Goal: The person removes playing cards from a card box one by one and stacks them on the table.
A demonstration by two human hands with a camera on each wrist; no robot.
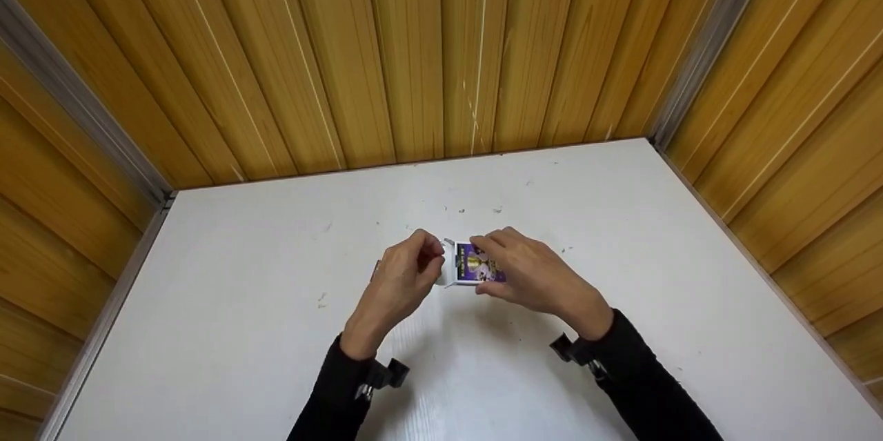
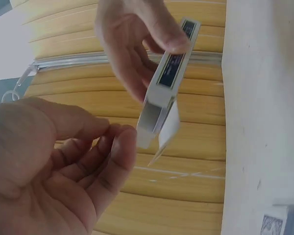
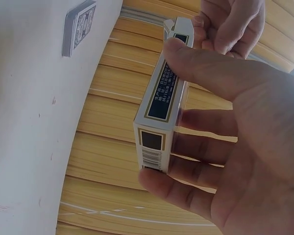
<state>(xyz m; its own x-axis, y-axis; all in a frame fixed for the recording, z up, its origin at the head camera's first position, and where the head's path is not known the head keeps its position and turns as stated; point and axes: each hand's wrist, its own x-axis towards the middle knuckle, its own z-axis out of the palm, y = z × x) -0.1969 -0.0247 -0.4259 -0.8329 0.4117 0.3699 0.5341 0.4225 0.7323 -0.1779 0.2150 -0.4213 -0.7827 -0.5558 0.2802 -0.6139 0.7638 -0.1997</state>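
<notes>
A small purple and white card box (image 1: pixel 476 263) with a gold cup picture is held above the table, its end flaps (image 2: pixel 169 125) standing open on the left. My right hand (image 1: pixel 528 268) grips it, thumb on one narrow side and fingers round the other. At the open end, my left hand (image 1: pixel 400 272) has its fingers curled, thumb and index tips close together against a flap edge; whether they pinch it is unclear. A stack of patterned cards (image 3: pixel 79 27) lies on the table beyond the box, mostly hidden behind the left hand in the head view.
The white table (image 1: pixel 241 303) bears small dark scuffs. Yellow wood-look panels (image 1: pixel 407 47) with grey metal corner posts (image 1: pixel 710 41) wall it in at the back and sides. Wrist mounts (image 1: pixel 383 375) sit on both black sleeves.
</notes>
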